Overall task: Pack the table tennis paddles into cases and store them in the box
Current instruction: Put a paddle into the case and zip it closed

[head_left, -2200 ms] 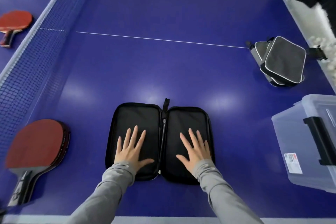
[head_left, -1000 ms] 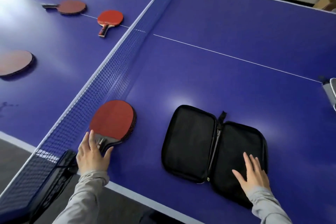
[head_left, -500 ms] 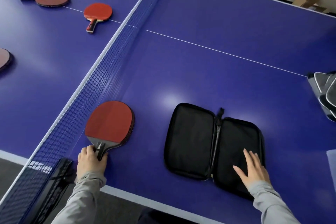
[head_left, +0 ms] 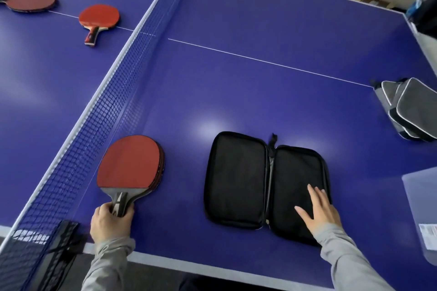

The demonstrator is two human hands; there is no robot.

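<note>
Paddles with red rubber faces lie stacked flat on the blue table, just beside the net, handles pointing toward the near edge. How many are in the stack cannot be told; the edges of lower blades show along the right side. The left hand has its fingers and thumb curled round the dark handle of the top paddle, at the table's near edge.

To the right, apart from the stack, a black zip case lies spread open like a book, both halves flat on the table, a zip pull sticking out at the far end of the spine. The right hand rests palm down on the right half, fingers straight and slightly spread, holding nothing.

Farther right, at the frame's edge, stands the corner of a translucent plastic box with a label on its side. Beyond it, near the table's right edge, is a pile of closed grey cases with white piping. Across the net, two more red paddles lie well apart from the stack: one with a red-and-black handle on the white centre line, and another near the left edge.
</note>
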